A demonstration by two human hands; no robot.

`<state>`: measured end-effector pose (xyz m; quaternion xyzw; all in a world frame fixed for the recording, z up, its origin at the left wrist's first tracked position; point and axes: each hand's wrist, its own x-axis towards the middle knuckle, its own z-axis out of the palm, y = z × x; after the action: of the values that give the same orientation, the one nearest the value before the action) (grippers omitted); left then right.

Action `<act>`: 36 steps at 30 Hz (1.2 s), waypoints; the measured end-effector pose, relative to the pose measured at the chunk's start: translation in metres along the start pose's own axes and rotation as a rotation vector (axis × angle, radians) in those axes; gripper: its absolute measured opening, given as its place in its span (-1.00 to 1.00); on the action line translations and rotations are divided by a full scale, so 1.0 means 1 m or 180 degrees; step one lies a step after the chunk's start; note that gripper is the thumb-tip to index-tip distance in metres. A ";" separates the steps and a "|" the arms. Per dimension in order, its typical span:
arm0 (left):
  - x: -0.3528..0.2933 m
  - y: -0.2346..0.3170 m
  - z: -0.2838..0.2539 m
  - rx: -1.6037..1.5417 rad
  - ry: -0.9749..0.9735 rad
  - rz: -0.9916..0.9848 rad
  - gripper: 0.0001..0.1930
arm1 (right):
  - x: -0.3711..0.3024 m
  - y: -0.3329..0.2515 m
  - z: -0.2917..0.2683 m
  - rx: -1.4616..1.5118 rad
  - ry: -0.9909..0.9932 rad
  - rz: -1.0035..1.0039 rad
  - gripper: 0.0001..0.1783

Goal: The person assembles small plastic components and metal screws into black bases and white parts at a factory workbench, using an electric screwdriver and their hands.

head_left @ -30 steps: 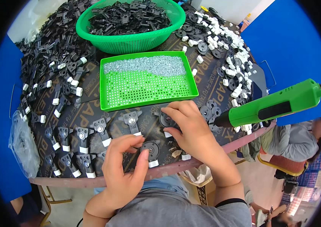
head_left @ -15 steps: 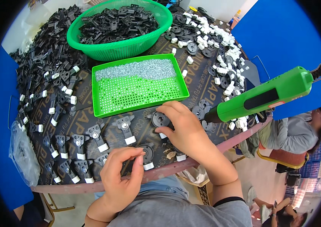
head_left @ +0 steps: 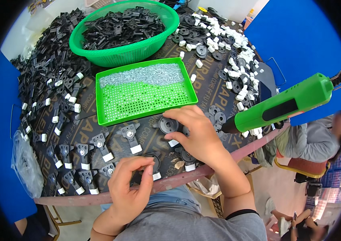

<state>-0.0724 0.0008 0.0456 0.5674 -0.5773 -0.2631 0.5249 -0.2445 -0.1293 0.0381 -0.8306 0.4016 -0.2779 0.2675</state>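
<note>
My left hand hovers at the table's near edge, thumb and fingertips pinched together; anything between them is too small to see. It is just beside a black round part with a white end. My right hand lies on the table to the right, with its fingers closed over a black disc-shaped part and a white-tipped piece under the thumb. Behind both hands stands a green perforated tray, with small silver screws heaped along its far side.
A green basket of black parts stands at the back. Loose black brackets are heaped at the left, white caps and black discs at the right. Assembled brackets line the front left. A green power screwdriver hangs at the right. Another person sits beyond it.
My left hand has lifted off the black part and drawn its fingers into a pinch. My right hand has shifted slightly left onto the disc part.
</note>
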 end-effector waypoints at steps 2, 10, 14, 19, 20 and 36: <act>0.001 0.002 -0.001 0.0024 -0.0040 0.0014 -0.80 | 0.000 0.002 0.000 -0.0021 -0.0047 -0.0029 -0.47; 0.002 0.002 0.000 0.0052 -0.0072 0.0027 -0.81 | 0.000 0.009 0.002 -0.0132 -0.0228 -0.0067 -0.48; 0.000 0.005 0.001 -0.0075 -0.0190 -0.0202 -0.83 | -0.008 -0.002 0.004 -0.0197 0.0093 -0.0164 -0.51; -0.004 0.000 -0.007 0.0061 0.0000 -0.0109 -0.83 | -0.071 -0.044 -0.063 0.0497 -0.0134 0.0405 -0.70; -0.005 0.000 -0.005 0.0124 0.0106 -0.0071 -0.82 | -0.087 -0.037 -0.079 0.0529 -0.0115 0.0900 -0.69; -0.012 0.020 0.017 0.0085 -0.0466 0.0272 -0.77 | -0.066 0.109 -0.103 -0.0460 0.0063 0.1543 -0.66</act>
<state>-0.0974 0.0109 0.0543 0.5285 -0.6413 -0.2735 0.4844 -0.4052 -0.1562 0.0215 -0.7243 0.6105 -0.1844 0.2622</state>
